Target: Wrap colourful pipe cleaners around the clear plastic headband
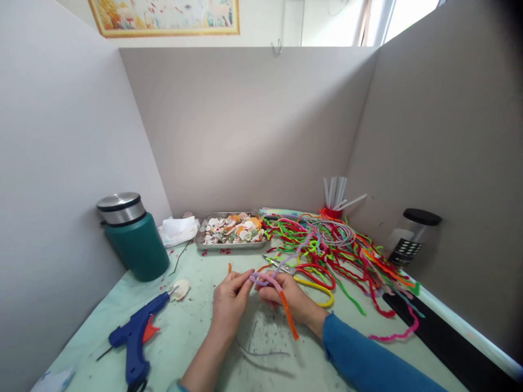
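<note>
Both hands meet over the middle of the table. My left hand pinches one part of a looped pipe cleaner, which is lilac and pink with an orange end hanging toward me. From the other side my right hand is closed on the same pipe cleaner, its fingertips partly hidden behind the loop. Another short orange tip shows just past the left hand. Right behind the right hand lie scissors with one red and one yellow handle, touching or close to it. Thin grey strands lie below the hands.
A metal tray of shells and buttons stands at the back. Tangled coloured pipe cleaners spread to its right. A blue glue gun, a green flask and a shell are at left, a black-lidded jar at right. Grey panels enclose the table.
</note>
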A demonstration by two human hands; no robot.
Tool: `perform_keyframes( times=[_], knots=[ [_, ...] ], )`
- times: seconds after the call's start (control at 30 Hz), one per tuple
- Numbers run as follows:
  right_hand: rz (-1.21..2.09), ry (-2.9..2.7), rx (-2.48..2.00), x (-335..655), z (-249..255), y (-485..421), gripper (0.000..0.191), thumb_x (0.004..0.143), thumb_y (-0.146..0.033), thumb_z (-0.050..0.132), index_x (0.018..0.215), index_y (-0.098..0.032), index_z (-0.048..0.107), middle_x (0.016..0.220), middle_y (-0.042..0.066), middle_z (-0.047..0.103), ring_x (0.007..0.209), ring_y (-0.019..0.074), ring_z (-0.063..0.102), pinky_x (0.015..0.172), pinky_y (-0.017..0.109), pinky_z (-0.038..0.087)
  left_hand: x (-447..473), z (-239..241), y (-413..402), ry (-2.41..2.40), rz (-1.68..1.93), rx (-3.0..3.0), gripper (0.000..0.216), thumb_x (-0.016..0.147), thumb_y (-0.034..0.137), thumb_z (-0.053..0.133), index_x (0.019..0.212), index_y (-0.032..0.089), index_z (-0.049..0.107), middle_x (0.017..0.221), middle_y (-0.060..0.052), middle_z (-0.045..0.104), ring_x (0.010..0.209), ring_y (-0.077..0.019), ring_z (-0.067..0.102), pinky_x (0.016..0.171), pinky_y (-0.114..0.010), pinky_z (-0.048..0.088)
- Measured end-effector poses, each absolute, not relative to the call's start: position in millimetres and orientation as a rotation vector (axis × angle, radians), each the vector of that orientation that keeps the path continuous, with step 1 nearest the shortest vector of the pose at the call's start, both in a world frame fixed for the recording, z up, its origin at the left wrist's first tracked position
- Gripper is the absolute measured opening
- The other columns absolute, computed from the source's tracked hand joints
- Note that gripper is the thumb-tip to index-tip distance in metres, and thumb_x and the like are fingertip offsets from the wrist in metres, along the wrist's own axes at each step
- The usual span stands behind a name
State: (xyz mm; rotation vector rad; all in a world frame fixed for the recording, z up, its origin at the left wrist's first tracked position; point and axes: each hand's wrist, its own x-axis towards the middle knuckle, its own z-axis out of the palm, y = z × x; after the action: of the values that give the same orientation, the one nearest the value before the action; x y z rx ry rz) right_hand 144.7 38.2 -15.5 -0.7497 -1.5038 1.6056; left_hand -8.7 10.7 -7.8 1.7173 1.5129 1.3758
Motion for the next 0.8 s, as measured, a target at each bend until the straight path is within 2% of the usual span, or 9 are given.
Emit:
perform_keyframes(
  times=[0.07, 0.13, 0.2, 0.27, 0.5, 0.7, 0.8],
  knots=[
    [1.625, -1.502, -0.725, 143.8, -15.9, 39.5, 0.024, 0.066, -0.031, 0.07, 0.081, -0.015, 0.059, 0.052, -0.006, 0.047, 0.042, 0.0056, 0.04, 0.041, 0.018, 0.031, -8.8, -8.1, 11.3, 1.485, 1.352, 1.724, 0.029, 0.078, 0.034, 0.05, 0.09, 0.017, 0.071, 0.066, -0.002, 0.056, 0.066, -0.0149, 0.053, 0.063, -0.024, 0.04],
    [1.593, -1.482, -0.732, 142.9, -16.4, 41.0, 0.024, 0.069, -0.033, 0.068, 0.083, -0.016, 0.058, 0.055, -0.006, 0.047, 0.042, 0.0053, 0.039, 0.041, 0.017, 0.03, -8.7, -8.1, 11.8, 1.469, 1.317, 1.703, 0.029, 0.078, 0.035, 0.048, 0.075, 0.016, 0.07, 0.063, 0.0, 0.053, 0.063, -0.0135, 0.05, 0.06, -0.022, 0.037],
    [1.531, -1.463, -0.757, 142.3, -16.8, 42.4, 0.021, 0.073, -0.035, 0.063, 0.08, -0.016, 0.057, 0.058, -0.005, 0.049, 0.043, 0.0051, 0.038, 0.04, 0.017, 0.028, -8.6, -7.6, 12.1, 1.489, 1.267, 1.637, 0.031, 0.078, 0.035, 0.048, 0.06, 0.015, 0.063, 0.056, 0.002, 0.048, 0.055, -0.0112, 0.045, 0.053, -0.021, 0.034],
    [1.471, -1.463, -0.782, 142.6, -16.7, 43.2, 0.019, 0.075, -0.035, 0.061, 0.08, -0.016, 0.058, 0.062, -0.003, 0.052, 0.046, 0.0058, 0.039, 0.041, 0.017, 0.029, -8.6, -7.2, 12.0, 1.517, 1.22, 1.549, 0.032, 0.077, 0.036, 0.047, 0.054, 0.015, 0.055, 0.05, 0.004, 0.042, 0.048, -0.0092, 0.038, 0.047, -0.02, 0.028],
    [1.345, -1.588, -0.744, 146.2, -15.0, 43.9, 0.015, 0.077, -0.028, 0.058, 0.084, -0.018, 0.065, 0.071, 0.0, 0.057, 0.056, 0.0093, 0.046, 0.049, 0.02, 0.035, -8.2, -5.2, 11.7, 1.496, 1.122, 1.312, 0.03, 0.072, 0.036, 0.048, 0.051, 0.015, 0.051, 0.039, 0.007, 0.032, 0.039, -0.0061, 0.027, 0.04, -0.019, 0.017],
    [1.486, -1.546, -0.705, 148.7, -13.7, 41.9, 0.012, 0.076, -0.026, 0.059, 0.082, -0.017, 0.065, 0.065, -0.001, 0.054, 0.051, 0.0079, 0.041, 0.046, 0.02, 0.031, -7.1, -1.5, 11.9, 1.317, 1.092, 1.109, 0.025, 0.064, 0.037, 0.052, 0.051, 0.016, 0.048, 0.035, 0.008, 0.035, 0.03, -0.0032, 0.021, 0.035, -0.019, 0.011],
    [1.6, -1.506, -0.648, 148.9, -17.3, 43.5, 0.012, 0.076, -0.025, 0.059, 0.081, -0.016, 0.064, 0.059, -0.002, 0.05, 0.048, 0.0068, 0.038, 0.044, 0.019, 0.027, -7.6, -0.9, 11.2, 1.267, 1.041, 1.061, 0.027, 0.064, 0.038, 0.053, 0.049, 0.016, 0.048, 0.031, 0.008, 0.032, 0.027, -0.0026, 0.019, 0.033, -0.019, 0.008]
  ],
)
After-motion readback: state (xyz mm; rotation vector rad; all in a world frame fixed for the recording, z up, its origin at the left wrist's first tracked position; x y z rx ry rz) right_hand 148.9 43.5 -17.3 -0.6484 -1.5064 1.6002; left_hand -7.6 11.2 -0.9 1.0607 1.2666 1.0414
